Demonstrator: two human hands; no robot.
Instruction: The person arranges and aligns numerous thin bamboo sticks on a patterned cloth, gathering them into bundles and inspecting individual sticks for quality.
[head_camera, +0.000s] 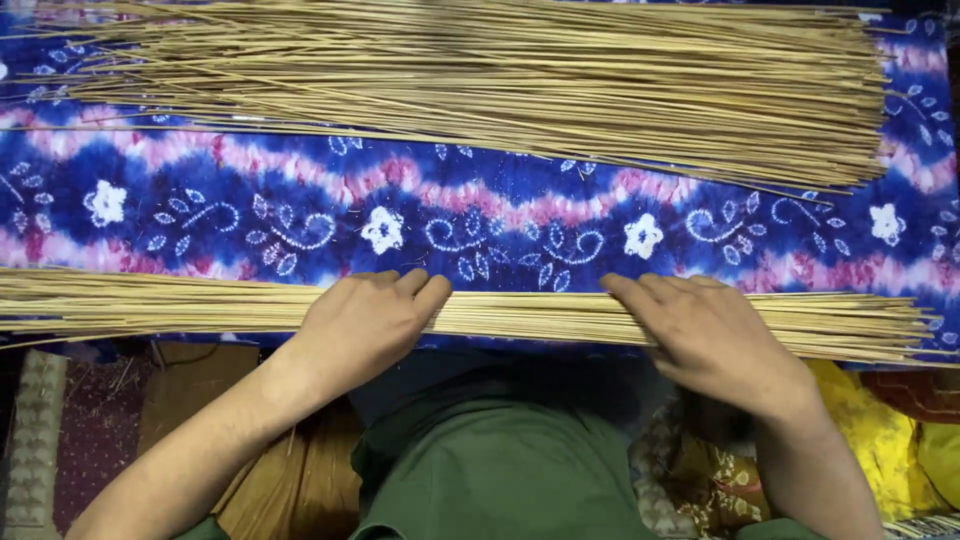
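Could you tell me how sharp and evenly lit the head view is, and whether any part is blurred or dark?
In the head view, the patterned cloth is evenly lit and without glare; the far stick pile is slightly soft along the top edge; the near stick bundle and both hands, left hand and right hand, look fairly sharp; below the cloth the picture falls into shadow.

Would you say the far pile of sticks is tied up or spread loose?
Spread loose: the far pile of sticks fans across the patterned cloth, no tie visible.
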